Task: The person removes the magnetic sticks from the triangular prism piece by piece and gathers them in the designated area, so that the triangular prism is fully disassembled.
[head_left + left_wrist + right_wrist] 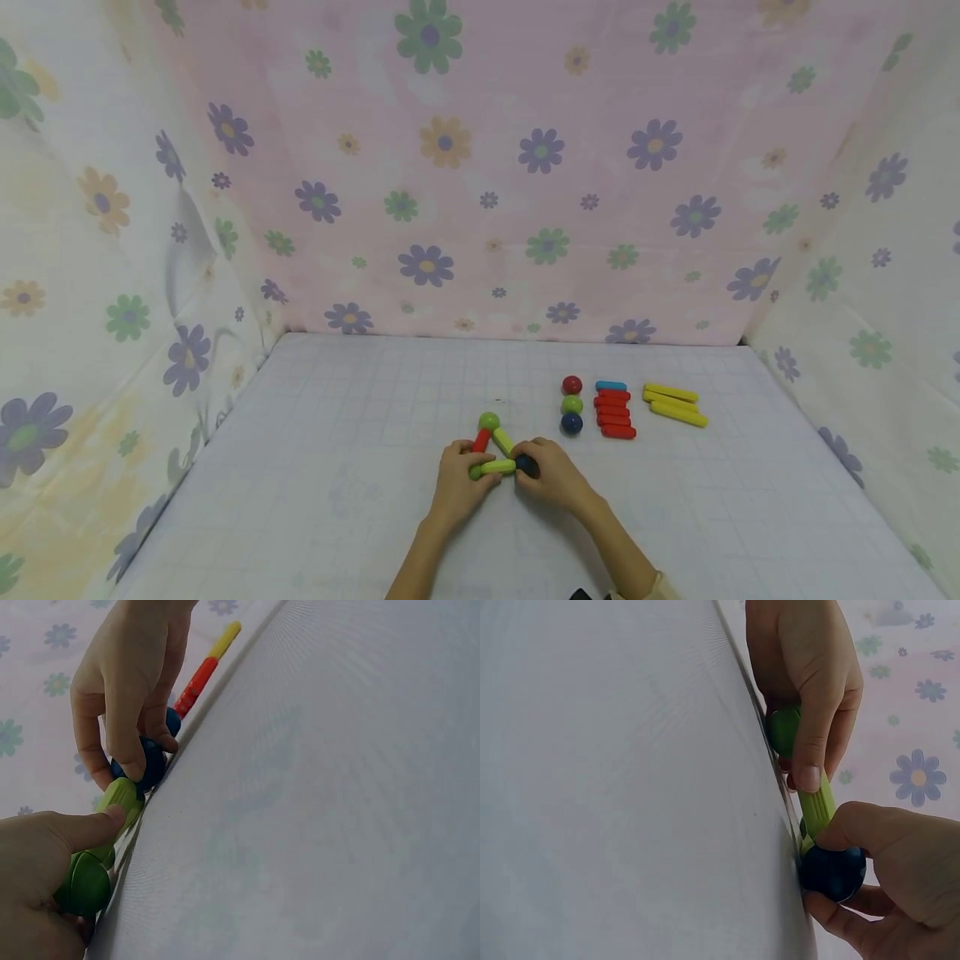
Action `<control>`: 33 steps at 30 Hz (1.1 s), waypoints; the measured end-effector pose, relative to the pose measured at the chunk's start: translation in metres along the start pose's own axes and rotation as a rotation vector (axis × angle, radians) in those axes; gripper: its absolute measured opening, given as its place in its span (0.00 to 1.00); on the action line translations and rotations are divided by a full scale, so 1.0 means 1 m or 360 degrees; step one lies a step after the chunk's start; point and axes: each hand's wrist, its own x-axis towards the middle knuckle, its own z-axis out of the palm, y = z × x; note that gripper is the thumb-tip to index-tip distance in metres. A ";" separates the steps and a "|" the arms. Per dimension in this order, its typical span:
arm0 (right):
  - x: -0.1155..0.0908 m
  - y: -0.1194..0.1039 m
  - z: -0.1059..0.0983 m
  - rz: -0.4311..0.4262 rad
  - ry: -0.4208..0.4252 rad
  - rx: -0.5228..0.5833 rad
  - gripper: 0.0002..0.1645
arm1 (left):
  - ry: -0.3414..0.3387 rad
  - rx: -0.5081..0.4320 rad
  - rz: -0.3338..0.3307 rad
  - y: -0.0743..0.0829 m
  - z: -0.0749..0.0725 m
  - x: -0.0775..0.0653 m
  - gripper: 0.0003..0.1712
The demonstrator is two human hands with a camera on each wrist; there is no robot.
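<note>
A small triangle of rods and balls lies on the table in front of me. A green ball [489, 421] forms its far corner, with a red rod [481, 440] and a yellow-green rod [503, 442] running from it. My left hand [457, 482] grips the near yellow-green rod [498, 467] by the green ball [84, 885] at its left end, thumb on the rod. At the other end, a dark blue ball [832, 873] is pinched between the thumb and fingers of my right hand [553, 473]. That ball meets the rod's tip, and fingers partly cover it.
Right of the triangle stand a red ball [572, 385], a light green ball [572, 404] and a navy ball [572, 423] in a column. Beside them lie a blue rod [611, 386], several red rods [613, 412] and yellow rods [678, 415]. Flowered cloth [510, 225] walls the table [337, 467].
</note>
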 end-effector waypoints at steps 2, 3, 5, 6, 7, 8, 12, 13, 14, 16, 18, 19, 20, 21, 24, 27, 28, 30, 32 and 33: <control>0.000 -0.001 0.001 -0.0003 0.0012 -0.0013 0.13 | -0.0004 -0.0003 -0.0002 0.000 -0.001 0.000 0.14; 0.001 -0.001 0.001 -0.0001 0.0016 -0.0025 0.13 | -0.0006 -0.0006 -0.0002 0.000 -0.001 0.000 0.14; 0.001 -0.002 0.001 0.0007 0.0023 -0.0041 0.13 | -0.0008 -0.0012 -0.0008 0.001 -0.001 0.000 0.14; 0.001 -0.003 0.001 0.0012 0.0026 -0.0046 0.13 | -0.0008 -0.0014 -0.0009 0.001 -0.001 0.000 0.14; 0.001 -0.004 0.001 0.0017 0.0030 -0.0048 0.13 | -0.0008 -0.0018 -0.0011 0.001 -0.001 0.000 0.14; 0.001 -0.004 0.002 0.0022 0.0031 -0.0054 0.13 | -0.0007 -0.0021 -0.0012 0.001 -0.002 0.000 0.14; 0.001 -0.005 0.001 0.0034 0.0041 -0.0073 0.10 | -0.0006 -0.0028 -0.0011 -0.001 -0.002 0.000 0.14; 0.001 -0.006 0.001 0.0030 0.0043 -0.0077 0.10 | -0.0005 -0.0033 -0.0008 -0.002 -0.002 0.000 0.14; 0.001 -0.005 0.001 0.0028 0.0045 -0.0083 0.09 | -0.0003 -0.0033 -0.0003 -0.002 -0.002 0.000 0.14; 0.002 -0.005 0.001 0.0028 0.0048 -0.0083 0.08 | -0.0002 -0.0038 0.0001 -0.004 -0.002 0.000 0.14; 0.001 -0.004 0.001 0.0033 0.0044 -0.0064 0.08 | 0.0003 -0.0047 0.0009 -0.005 -0.002 0.000 0.14; 0.001 -0.003 0.001 0.0043 0.0042 -0.0056 0.08 | 0.0005 -0.0051 0.0015 -0.006 -0.002 0.000 0.14; 0.001 -0.003 0.001 0.0055 0.0042 -0.0043 0.09 | 0.0007 -0.0054 0.0018 -0.007 -0.001 0.000 0.14; 0.001 -0.002 0.001 0.0067 0.0046 -0.0028 0.08 | 0.0005 -0.0060 0.0021 -0.007 -0.001 0.000 0.14; -0.001 0.000 0.001 0.0069 0.0065 0.0014 0.08 | -0.0002 -0.0082 0.0021 -0.009 -0.002 0.000 0.14; -0.005 0.003 -0.001 0.0056 0.0085 0.0057 0.08 | -0.0039 -0.0127 0.0010 -0.011 -0.005 0.000 0.14; -0.006 0.004 -0.002 0.0053 0.0087 0.0076 0.08 | -0.0054 -0.0149 0.0006 -0.012 -0.006 0.000 0.14; -0.009 0.005 -0.005 0.0065 0.0088 0.0111 0.09 | -0.0094 -0.0205 -0.0005 -0.013 -0.010 -0.001 0.15; -0.013 0.006 -0.008 0.0100 0.0074 0.0146 0.12 | -0.0130 -0.0261 -0.0021 -0.014 -0.013 -0.001 0.16; -0.014 0.006 -0.010 0.0125 0.0066 0.0164 0.13 | -0.0141 -0.0287 -0.0027 -0.015 -0.014 -0.001 0.17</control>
